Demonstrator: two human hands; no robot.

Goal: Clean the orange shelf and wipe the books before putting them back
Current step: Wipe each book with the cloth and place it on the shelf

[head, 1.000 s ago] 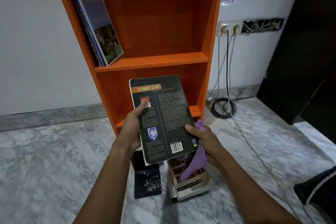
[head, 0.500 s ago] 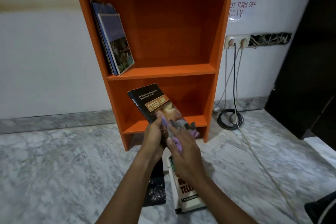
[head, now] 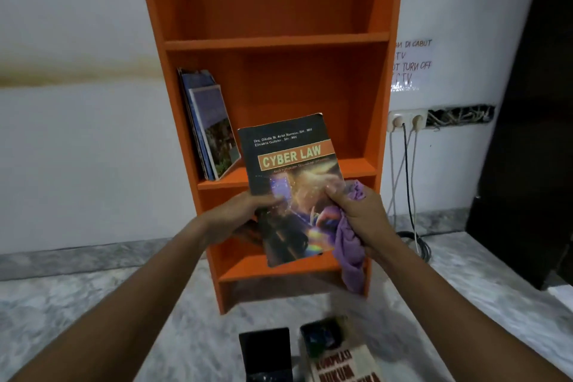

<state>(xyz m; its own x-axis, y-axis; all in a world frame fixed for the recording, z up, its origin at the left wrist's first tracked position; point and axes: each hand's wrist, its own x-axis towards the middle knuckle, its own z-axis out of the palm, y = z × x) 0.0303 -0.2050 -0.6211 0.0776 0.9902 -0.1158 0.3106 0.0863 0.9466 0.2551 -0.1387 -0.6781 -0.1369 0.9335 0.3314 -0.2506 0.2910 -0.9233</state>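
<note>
We held the Cyber Law book (head: 291,189) upright, slightly tilted, front cover toward us, in front of the orange shelf (head: 276,44) at its lower compartments. Our left hand (head: 238,214) gripped its left edge, thumb on the cover. Our right hand (head: 361,214) pinched the right edge while clutching the purple cloth (head: 350,253), which hung below the fist. Farther back, leaning books (head: 210,127) rested against the shelf's left wall. Near us on the marble floor (head: 93,304) lay a black book (head: 266,353) and, just right of it, a tan book (head: 344,363).
</note>
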